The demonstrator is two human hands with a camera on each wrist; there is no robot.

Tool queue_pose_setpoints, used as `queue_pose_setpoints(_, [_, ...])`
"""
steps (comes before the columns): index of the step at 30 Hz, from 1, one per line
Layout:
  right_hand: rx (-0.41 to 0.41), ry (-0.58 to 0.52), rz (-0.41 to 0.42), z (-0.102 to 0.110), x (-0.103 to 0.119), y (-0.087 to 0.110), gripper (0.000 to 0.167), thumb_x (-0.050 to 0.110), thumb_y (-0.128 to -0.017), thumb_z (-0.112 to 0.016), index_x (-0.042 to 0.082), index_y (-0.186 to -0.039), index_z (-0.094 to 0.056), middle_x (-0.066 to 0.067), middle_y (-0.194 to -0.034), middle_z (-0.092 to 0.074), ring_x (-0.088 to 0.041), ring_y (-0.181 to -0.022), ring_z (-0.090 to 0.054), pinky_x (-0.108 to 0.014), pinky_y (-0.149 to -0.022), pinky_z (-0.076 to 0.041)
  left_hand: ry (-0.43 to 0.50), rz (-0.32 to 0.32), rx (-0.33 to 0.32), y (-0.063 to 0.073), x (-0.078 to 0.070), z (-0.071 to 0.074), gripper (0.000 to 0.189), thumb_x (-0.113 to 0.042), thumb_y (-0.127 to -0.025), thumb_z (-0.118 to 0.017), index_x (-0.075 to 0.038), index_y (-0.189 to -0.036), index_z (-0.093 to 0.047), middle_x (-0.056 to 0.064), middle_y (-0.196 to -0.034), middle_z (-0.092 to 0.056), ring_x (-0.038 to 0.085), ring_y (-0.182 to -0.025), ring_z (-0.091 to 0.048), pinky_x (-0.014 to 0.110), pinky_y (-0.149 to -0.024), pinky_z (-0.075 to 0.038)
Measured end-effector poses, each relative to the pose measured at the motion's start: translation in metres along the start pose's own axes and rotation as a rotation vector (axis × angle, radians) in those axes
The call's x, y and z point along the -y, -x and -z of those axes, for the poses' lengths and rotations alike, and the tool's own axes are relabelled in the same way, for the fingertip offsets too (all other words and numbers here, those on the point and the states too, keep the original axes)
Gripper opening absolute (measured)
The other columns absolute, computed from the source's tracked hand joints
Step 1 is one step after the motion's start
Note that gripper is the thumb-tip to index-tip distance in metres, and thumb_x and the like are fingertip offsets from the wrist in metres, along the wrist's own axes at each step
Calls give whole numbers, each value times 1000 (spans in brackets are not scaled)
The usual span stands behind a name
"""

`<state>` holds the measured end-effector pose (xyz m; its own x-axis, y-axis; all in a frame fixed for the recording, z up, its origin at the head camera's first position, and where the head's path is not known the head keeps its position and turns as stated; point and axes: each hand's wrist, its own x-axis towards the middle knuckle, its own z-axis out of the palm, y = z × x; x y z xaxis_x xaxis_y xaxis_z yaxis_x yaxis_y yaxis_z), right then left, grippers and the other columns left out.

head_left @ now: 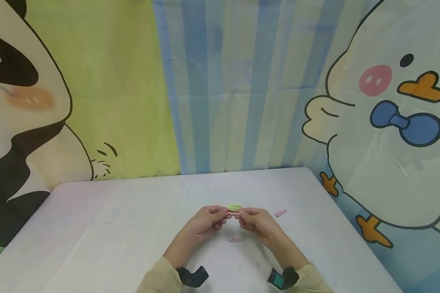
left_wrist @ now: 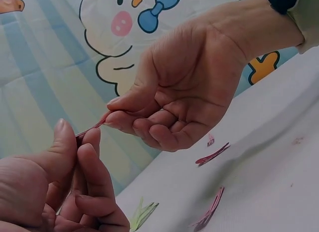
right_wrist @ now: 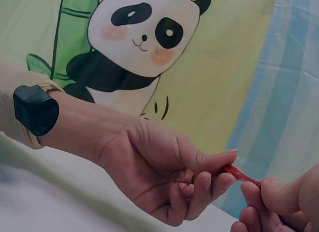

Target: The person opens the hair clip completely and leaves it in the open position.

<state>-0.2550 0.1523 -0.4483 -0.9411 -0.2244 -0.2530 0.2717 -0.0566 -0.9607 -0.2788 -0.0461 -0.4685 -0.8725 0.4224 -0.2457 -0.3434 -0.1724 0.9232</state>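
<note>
A red snap hair clip (head_left: 233, 213) is held up between the two hands above the table. My left hand (head_left: 205, 223) pinches one end between thumb and fingertips. At the other end, my right hand (head_left: 259, 224) pinches it the same way. In the right wrist view the red clip (right_wrist: 241, 175) spans the small gap between the fingertips. Just beyond the hands lie green hair clips (head_left: 234, 207). One pink hair clip (head_left: 236, 239) rests on the table nearer the body, below the hands. Another pink clip (head_left: 280, 213) lies to the right of my right hand.
The white table (head_left: 113, 240) reaches back to a striped curtain (head_left: 238, 89). Cartoon panda and duck prints hang at its left and right sides. The left wrist view shows several clips on the table, among them a dark pink one (left_wrist: 213, 154).
</note>
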Motion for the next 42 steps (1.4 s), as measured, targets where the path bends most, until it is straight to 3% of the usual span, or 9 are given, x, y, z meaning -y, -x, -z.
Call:
queue_pose_setpoints(6, [-20,29,3,-3,4,4,29,16,-91,-63,-6,-110,-64,0,-85,-65,-14,-79,-60,-23,-74,-53,-3,-15,4,4,-2,-3,22,-22,-85,-69,-3,-96,-68,-2,-80,-68,9,-69,-53,22,-61,-39])
queue_pose_setpoints(12, [-48,70,21,-4,9,7,25,14,-93,-60,-7,-106,-64,-2,-86,-61,-17,-80,-56,-23,-73,-51,-38,-50,-46,7,-5,-12,24,-20,-84,-70,1,-96,-70,-3,-74,-68,10,-67,-53,23,-61,-41])
queue_pose_setpoints(20, [-45,83,46,-5,8,9,18,10,-94,-56,-6,-101,-63,-4,-85,-66,-18,-80,-57,-23,-74,-51,-106,-87,-119,9,-7,-18,23,-15,-85,-69,4,-98,-69,0,-79,-70,11,-68,-56,23,-64,-44])
queue_pose_setpoints(28, [-33,97,47,-9,3,7,15,7,-95,-53,-7,-98,-59,-2,-81,-60,-16,-80,-56,-24,-74,-50,-169,-80,-171,9,-9,-23,19,-11,-87,-67,5,-96,-68,-2,-73,-64,10,-67,-56,25,-66,-46])
queue_pose_setpoints(34, [-97,115,49,-8,1,4,16,7,-94,-54,-6,-98,-62,-7,-84,-63,-20,-80,-56,-25,-73,-50,-194,-82,-192,7,-8,-23,19,-14,-87,-68,3,-95,-68,-2,-74,-66,11,-67,-56,26,-65,-44])
queue_pose_setpoints(38, [-156,157,60,-6,0,1,17,9,-93,-56,-6,-98,-64,-9,-84,-64,-20,-78,-57,-26,-72,-51,-290,-110,-188,4,-5,-20,21,-22,-87,-68,-3,-95,-70,0,-78,-70,12,-69,-57,27,-67,-43])
queue_pose_setpoints(42, [-198,187,66,-3,1,-1,17,11,-92,-59,-4,-98,-66,-9,-85,-66,-21,-78,-58,-27,-72,-52,-484,-223,-170,4,-5,-17,21,-32,-86,-70,-13,-95,-72,-1,-85,-71,13,-75,-60,30,-70,-44])
